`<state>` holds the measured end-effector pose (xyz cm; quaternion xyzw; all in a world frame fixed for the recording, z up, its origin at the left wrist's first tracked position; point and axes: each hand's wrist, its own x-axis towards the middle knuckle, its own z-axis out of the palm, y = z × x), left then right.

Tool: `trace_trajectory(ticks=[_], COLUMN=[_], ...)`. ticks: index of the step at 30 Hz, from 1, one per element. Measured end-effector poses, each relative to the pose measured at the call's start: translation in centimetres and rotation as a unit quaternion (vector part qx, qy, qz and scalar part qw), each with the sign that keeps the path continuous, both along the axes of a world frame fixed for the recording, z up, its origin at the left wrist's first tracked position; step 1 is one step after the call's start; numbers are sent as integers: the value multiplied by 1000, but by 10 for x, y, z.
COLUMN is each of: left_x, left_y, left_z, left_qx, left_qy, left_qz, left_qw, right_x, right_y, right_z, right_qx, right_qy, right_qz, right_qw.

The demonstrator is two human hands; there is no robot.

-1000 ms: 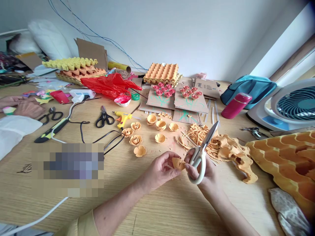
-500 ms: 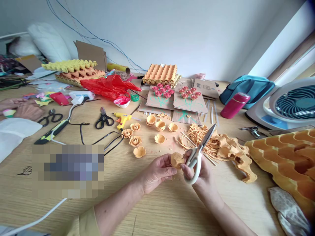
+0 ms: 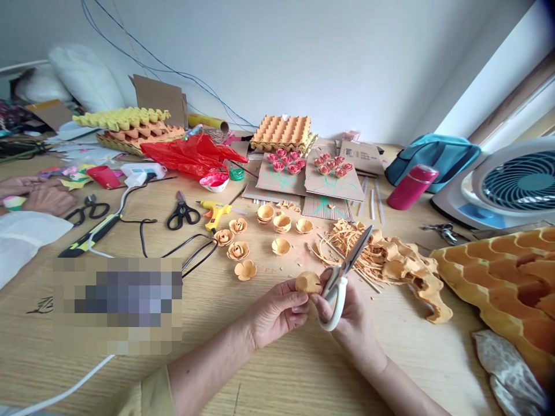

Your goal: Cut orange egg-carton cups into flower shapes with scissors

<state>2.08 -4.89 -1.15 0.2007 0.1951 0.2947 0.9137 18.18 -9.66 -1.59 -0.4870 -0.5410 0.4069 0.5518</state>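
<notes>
Between the thumb and fingers of my left hand [image 3: 277, 309] is a small orange egg-carton cup [image 3: 307, 282], with a slit in its edge on the right side. My right hand [image 3: 353, 318] grips a pair of white-handled scissors [image 3: 340, 283]; their blades point up and away to the right. The right fingertips are close against the cup's right side. Beyond my hands lie several cut cups [image 3: 281, 247] and petalled flowers [image 3: 238, 250] of the same orange pulp. A heap of orange scraps [image 3: 353, 245] sits behind the scissors.
A yellow glue gun [image 3: 215, 214] and black scissors [image 3: 183, 211] lie left of the cups. Cardboard with pink flowers [image 3: 332, 173] stands behind. A large egg tray [image 3: 498, 271], pink flask [image 3: 413, 186] and fan [image 3: 511, 185] are right. Another person's hands [image 3: 47, 196] are far left.
My left hand has turned the cup slightly, and the slit edge now shows on its right. The scissors and my right hand have shifted a little left and down.
</notes>
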Motion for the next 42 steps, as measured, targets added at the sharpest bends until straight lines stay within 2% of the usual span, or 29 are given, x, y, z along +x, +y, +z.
trace_trajectory(ticks=[3, 7, 11, 15, 19, 24, 29, 35, 42], left_x=[1, -2, -8, -10, -10, -8, -6, -5, -2], left_y=[-1, 3, 9, 11, 10, 9, 7, 4, 1], left_z=[0, 1, 7, 10, 9, 10, 12, 11, 15], left_qx=[18, 34, 21, 14, 19, 43, 68, 122, 162], left_qy=[26, 37, 26, 16, 12, 18, 48, 73, 55], left_qz=[30, 104, 190, 228, 234, 237, 232, 217, 197], left_qw=[999, 993, 981, 973, 972, 970, 969, 966, 965], right_x=[1, 5, 14, 17, 13, 11, 10, 9, 7], right_y=[-2, -1, 2, 7, 8, 9, 7, 4, 6], right_z=[-2, 6, 16, 19, 20, 16, 15, 13, 15], right_qx=[7, 19, 22, 34, 41, 44, 25, -10, -8], right_qy=[-21, -59, -174, -279, -322, -331, -295, -199, -233], right_qz=[19, 45, 55, 79, 100, 108, 122, 184, 200], right_qw=[1000, 997, 983, 956, 941, 936, 947, 963, 952])
